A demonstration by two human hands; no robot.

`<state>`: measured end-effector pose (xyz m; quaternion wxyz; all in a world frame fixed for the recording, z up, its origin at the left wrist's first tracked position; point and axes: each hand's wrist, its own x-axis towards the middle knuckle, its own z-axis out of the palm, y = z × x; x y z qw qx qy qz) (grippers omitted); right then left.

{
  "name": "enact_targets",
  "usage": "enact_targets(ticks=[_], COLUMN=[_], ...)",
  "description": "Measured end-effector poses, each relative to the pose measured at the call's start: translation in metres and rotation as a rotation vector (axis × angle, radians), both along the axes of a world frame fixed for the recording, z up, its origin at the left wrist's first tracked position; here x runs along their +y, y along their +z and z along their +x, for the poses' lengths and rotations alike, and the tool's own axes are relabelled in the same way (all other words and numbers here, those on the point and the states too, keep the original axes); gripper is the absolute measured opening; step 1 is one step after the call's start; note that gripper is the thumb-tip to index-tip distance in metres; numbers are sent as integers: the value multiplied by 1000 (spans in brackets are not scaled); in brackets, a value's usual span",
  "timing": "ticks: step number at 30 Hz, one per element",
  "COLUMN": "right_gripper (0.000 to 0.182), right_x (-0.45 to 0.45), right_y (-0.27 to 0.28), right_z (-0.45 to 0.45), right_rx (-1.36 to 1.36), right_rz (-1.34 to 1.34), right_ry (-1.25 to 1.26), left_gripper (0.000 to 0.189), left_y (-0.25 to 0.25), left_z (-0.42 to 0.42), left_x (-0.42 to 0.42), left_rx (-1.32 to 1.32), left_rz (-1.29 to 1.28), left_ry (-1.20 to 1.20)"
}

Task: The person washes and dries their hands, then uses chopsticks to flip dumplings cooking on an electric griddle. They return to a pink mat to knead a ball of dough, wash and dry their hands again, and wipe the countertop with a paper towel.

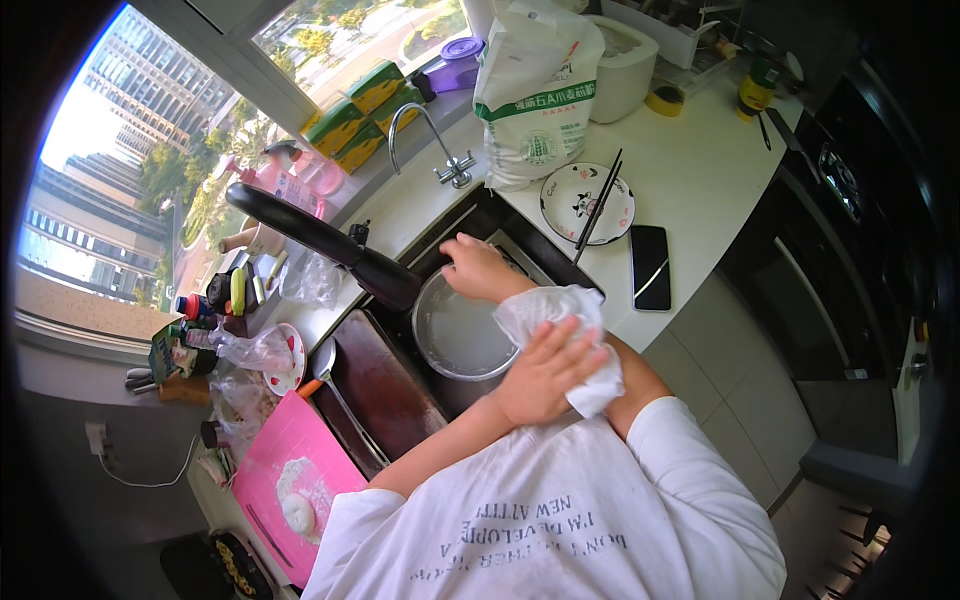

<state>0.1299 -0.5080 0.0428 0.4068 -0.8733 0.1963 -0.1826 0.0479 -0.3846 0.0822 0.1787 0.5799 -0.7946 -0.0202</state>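
My left hand (551, 367) lies flat and slightly blurred against a crumpled white cloth (551, 304), pressing it onto my right forearm. The cloth wraps around the forearm from near the wrist towards the elbow. Beyond it, my right hand (480, 264) hangs over the far right rim of a round metal basin (457, 334), fingers loosely bent and apart, holding nothing visible. Cloudy whitish liquid appears to be in the basin, which sits in a dark sink (529, 244). A black faucet (390, 277) reaches over the basin's left edge.
Left of the basin lies a dark board (375, 375) with a metal ladle (341, 394). A pink mat (285, 465) bears flour and dough (298, 512). On the right are a plate (566, 206) with black chopsticks (600, 206), a phone (651, 268) and a flour bag (536, 105).
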Motion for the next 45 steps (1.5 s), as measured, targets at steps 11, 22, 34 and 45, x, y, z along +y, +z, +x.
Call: enact_targets(ticks=[11, 22, 34, 45], right_gripper=[39, 39, 25, 30], right_x=[-24, -83, -8, 9], right_y=[45, 89, 123, 110], right_z=[14, -18, -18, -51], right_rx=[-937, -994, -243, -74], right_rz=[799, 243, -849, -865], right_ry=[-978, -953, -675, -528], left_gripper=[60, 59, 64, 36], left_y=[10, 11, 55, 64], left_z=[48, -20, 43, 48], left_x=[-41, 1, -48, -50], left_rx=[1282, 1184, 1378, 2145], left_rz=[-126, 159, -434, -212], left_ry=[419, 82, 481, 553])
